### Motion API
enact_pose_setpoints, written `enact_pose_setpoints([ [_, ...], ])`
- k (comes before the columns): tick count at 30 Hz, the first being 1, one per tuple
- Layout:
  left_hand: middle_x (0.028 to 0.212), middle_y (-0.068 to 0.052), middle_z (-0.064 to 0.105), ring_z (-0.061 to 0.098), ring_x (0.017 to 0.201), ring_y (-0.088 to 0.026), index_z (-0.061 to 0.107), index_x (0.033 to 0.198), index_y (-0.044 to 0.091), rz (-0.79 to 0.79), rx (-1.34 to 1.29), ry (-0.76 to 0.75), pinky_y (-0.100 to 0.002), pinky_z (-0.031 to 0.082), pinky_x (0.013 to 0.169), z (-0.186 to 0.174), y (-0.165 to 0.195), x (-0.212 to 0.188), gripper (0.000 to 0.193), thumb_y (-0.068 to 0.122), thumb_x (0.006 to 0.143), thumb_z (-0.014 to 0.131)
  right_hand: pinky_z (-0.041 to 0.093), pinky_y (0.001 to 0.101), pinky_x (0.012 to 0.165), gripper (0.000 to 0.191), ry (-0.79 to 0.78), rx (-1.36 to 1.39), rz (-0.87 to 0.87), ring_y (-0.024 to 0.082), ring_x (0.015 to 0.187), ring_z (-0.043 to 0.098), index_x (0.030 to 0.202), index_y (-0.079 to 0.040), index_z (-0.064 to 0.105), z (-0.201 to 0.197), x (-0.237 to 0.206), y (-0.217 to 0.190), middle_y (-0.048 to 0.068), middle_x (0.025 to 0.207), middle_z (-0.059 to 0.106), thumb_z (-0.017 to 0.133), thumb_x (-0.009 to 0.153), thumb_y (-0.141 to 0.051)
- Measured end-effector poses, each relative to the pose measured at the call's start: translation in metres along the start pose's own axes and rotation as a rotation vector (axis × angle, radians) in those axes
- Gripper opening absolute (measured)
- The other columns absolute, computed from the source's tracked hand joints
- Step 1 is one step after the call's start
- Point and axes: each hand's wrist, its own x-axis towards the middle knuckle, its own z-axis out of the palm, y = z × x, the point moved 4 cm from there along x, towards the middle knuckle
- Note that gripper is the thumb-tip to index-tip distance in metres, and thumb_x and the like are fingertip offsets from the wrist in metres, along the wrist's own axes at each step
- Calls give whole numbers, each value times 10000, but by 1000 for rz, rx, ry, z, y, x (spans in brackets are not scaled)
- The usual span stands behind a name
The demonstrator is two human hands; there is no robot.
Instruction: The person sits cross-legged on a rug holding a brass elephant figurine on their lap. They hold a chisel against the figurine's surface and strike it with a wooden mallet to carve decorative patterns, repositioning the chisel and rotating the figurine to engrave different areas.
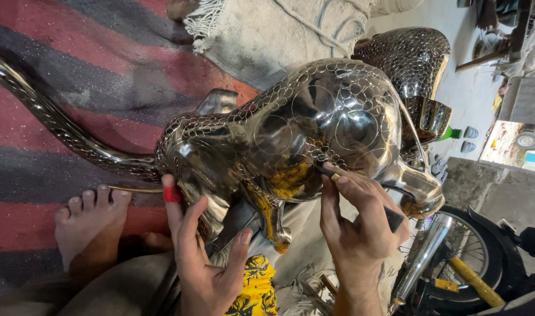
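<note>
A shiny metal animal figure, its skin covered in small engraved scales and drawn circles, lies across my lap. Its long curved tail runs off to the upper left. My left hand, with red tape on the forefinger, presses against the figure's lower flank and steadies it. My right hand pinches a short dark marking tool, with its tip on the figure's belly among the circles. A second scaled metal piece stands behind the figure.
A red and grey striped rug covers the floor, with a fringed pale cloth at the top. My bare foot rests on the rug. A motorcycle wheel with a chrome tube stands at the lower right. A yellow patterned cloth lies below.
</note>
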Motion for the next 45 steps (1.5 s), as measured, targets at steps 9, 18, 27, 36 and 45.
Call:
enact_pose_setpoints([
  [9,1746,-299,20,251,1606,-361,361,1484,-48,21,44,-14,-451,332,1287,-1,1,1,690,-23,893,715,636,317,870,244,-37,69,22,256,993,789,991,11,588,-1,-3,1,171,1030,757,792,906,114],
  [18,1753,-302,12,266,1605,-362,330,1514,-27,24,24,12,-454,341,1294,0,-1,-2,725,-6,905,724,660,336,775,217,177,477,226,309,1048,786,1045,42,567,7,-44,42,218,1025,714,738,935,120],
  [27,1765,-274,-56,178,1638,-358,258,1559,-3,-5,-21,-12,-475,332,1308,1,-3,-6,804,-20,905,726,624,297,776,296,395,465,394,282,970,742,1118,44,536,47,-93,13,256,1082,713,730,925,155],
  [36,1787,-243,-83,98,1650,-338,209,1633,0,16,-53,-45,-492,203,1373,0,2,-9,819,112,987,699,651,359,837,384,581,312,259,302,943,744,1191,-14,467,82,-106,-5,250,1092,682,743,954,107],
  [45,1759,-277,-77,58,1660,-367,243,1635,-12,16,-47,-66,-499,123,1365,-2,3,-9,839,216,975,708,657,388,862,345,654,183,190,313,992,738,1189,-18,450,89,-104,-6,250,1068,685,721,984,39],
])
